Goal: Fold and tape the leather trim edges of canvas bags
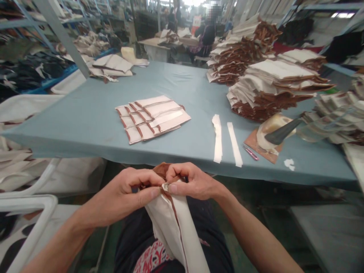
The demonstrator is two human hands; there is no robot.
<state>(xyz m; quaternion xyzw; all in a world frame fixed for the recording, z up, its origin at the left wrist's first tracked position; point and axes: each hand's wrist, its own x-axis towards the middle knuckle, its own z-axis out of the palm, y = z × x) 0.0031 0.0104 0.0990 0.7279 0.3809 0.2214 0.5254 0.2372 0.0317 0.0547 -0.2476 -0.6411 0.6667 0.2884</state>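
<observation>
My left hand (pixel 131 189) and my right hand (pixel 191 181) meet just below the table's near edge, both pinching the top of a cream fabric piece with brown trim (pixel 173 223). The piece hangs down over my lap. The fingers of both hands are closed on its folded upper end, thumbs nearly touching. On the blue table (pixel 85 121) ahead lies a fanned batch of the same cream pieces (pixel 152 117).
Tall stacks of cream and brown pieces (pixel 270 83) fill the right of the table. Two white strips (pixel 226 140), a pink pen (pixel 250 152) and a glue pot with a brush (pixel 273 134) lie near the front edge. Another person (pixel 207 34) sits far behind. White bins stand to my left.
</observation>
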